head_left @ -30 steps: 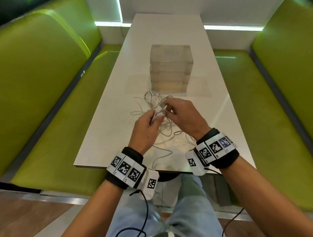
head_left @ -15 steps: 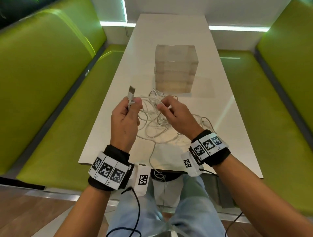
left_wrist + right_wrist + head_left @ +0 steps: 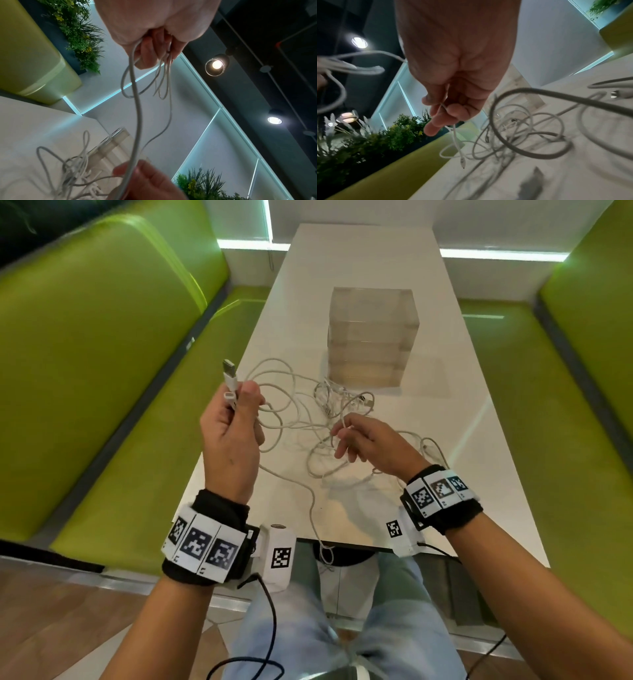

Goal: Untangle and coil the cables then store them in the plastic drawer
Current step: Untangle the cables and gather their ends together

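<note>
The left hand (image 3: 233,440) is raised above the near left edge of the white table (image 3: 359,244), its fingers curled round two connector ends of the white cables (image 3: 294,419): a USB plug (image 3: 228,368) sticks up past the thumb toward 11 o'clock, and a smaller plug end sits just below it against the fingers. From this fist several loops hang down and trail toward 3 o'clock into the tangle lying on the table. The right hand (image 3: 373,443) is lower, at about 4 o'clock from the left hand, with its thumb and forefinger pinching a single thin strand; the other fingers are loosely curled and hold nothing. In the right wrist view that strand runs down from the fingertips (image 3: 453,109) and ends in a small plug hanging free above the table. The main knot of cables rests between the two hands and the clear plastic drawer (image 3: 373,337), which stands at 12 o'clock from the knot, mid-table, all its drawers pushed in. One cable drapes over the near table edge toward 6 o'clock. Green benches (image 3: 102,354) flank the table
</note>
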`<state>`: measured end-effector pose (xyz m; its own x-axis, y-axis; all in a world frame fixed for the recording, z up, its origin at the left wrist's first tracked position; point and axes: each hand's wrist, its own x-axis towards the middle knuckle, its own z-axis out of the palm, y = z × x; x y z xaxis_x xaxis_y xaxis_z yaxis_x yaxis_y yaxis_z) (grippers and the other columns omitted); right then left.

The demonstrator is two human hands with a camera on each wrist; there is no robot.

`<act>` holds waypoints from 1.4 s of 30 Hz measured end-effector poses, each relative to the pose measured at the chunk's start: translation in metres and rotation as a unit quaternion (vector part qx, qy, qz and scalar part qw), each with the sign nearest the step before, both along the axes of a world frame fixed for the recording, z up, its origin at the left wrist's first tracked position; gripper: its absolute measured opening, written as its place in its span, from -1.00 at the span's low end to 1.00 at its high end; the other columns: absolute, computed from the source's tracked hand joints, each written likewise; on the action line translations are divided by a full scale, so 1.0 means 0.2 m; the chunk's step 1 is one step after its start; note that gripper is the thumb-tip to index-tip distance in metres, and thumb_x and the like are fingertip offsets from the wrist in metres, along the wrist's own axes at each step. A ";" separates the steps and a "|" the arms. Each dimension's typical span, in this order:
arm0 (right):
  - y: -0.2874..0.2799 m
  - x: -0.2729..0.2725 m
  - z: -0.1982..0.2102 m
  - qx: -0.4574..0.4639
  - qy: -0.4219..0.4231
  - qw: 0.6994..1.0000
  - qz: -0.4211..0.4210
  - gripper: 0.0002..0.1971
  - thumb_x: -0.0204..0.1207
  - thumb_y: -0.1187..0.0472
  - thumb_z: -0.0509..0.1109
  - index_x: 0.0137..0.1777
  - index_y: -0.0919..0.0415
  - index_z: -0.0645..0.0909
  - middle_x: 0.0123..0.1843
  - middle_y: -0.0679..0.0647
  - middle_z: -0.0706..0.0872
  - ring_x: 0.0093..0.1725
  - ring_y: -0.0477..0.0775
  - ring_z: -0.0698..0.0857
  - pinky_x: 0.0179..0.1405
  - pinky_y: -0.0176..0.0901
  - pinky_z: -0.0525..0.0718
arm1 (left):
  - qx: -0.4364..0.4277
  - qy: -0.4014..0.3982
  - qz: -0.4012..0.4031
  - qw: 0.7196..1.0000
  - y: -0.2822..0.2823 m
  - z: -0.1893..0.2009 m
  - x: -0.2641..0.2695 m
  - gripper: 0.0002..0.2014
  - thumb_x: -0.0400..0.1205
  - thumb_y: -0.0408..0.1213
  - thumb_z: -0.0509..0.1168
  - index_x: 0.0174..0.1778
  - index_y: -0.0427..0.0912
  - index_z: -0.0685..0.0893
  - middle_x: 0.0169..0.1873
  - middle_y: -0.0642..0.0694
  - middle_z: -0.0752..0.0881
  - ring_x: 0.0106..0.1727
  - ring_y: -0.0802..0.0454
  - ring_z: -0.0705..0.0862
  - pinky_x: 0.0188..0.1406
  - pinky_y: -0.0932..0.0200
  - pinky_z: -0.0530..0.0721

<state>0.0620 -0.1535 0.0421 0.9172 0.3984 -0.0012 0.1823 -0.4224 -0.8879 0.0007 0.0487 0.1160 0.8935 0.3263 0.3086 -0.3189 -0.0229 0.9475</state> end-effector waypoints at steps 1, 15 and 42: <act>0.01 -0.01 0.02 0.017 -0.003 1.000 0.003 -0.82 0.68 0.26 0.16 -0.01 0.19 0.60 -0.28 0.13 0.79 -0.43 -0.01 0.61 -0.44 -0.36 0.51 | 0.004 0.011 -0.001 1.000 0.00 -0.02 0.00 -0.72 0.74 -0.21 0.16 -0.32 -0.08 0.51 -0.63 0.19 0.41 -0.60 0.21 0.25 -0.58 0.26 0.24; -0.03 -0.23 0.10 -0.020 0.117 0.988 0.099 -0.73 0.71 0.19 0.14 0.05 0.29 0.66 -0.64 -0.07 0.51 -0.59 -0.09 0.42 -0.49 -0.31 0.43 | 0.021 0.060 -0.007 0.998 -0.04 -0.15 0.00 -0.73 0.70 -0.08 0.17 -0.30 -0.08 0.52 -0.63 0.15 0.39 -0.55 0.12 0.20 -0.57 0.23 0.24; -0.04 -0.35 0.08 0.090 0.037 0.995 -0.006 -0.89 0.51 0.28 0.44 0.01 0.18 0.71 -0.20 -0.10 0.74 -0.27 -0.25 0.64 -0.20 -0.33 0.60 | 0.219 0.165 -0.303 0.913 -0.09 -0.24 -0.09 -0.61 0.65 -0.26 0.32 -0.23 -0.59 0.47 -0.41 -0.18 0.37 -0.49 0.17 0.25 -0.52 0.32 0.25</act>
